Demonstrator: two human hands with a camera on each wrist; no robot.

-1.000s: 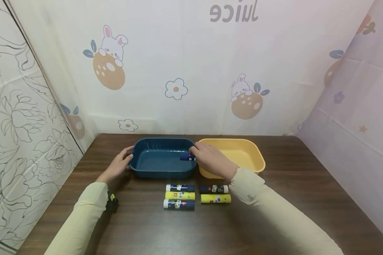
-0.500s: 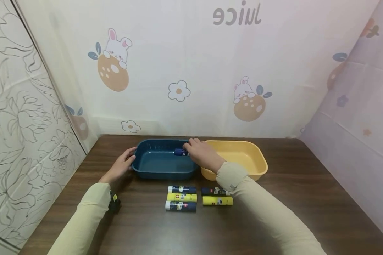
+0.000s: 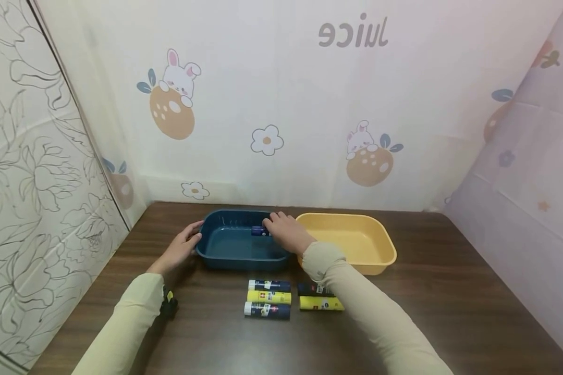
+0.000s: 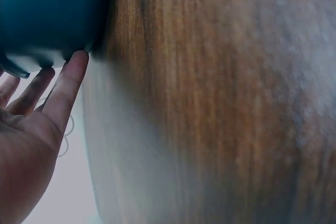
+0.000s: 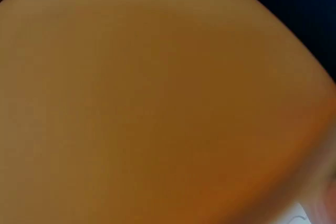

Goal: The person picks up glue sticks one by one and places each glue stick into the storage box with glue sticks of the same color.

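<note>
My right hand reaches over the right part of a dark blue tray and grips a dark blue glue stick. The stick lies sideways, and only its left end shows past the fingers. At the tray's left end rests my left hand; in the left wrist view its fairly straight fingers touch the blue outer wall. In front of the trays lie two navy glue sticks with white caps, with a yellow glue stick between them.
A yellow tray stands right of the blue one and fills most of the blurred right wrist view. Nearer me lie a black glue stick, partly behind the right sleeve, and another yellow stick. Patterned cloth hangs behind the brown table.
The right hand has moved left with the glue stick, farther in over the blue tray. My left hand stays at the tray's end. The whole view has shifted slightly.
</note>
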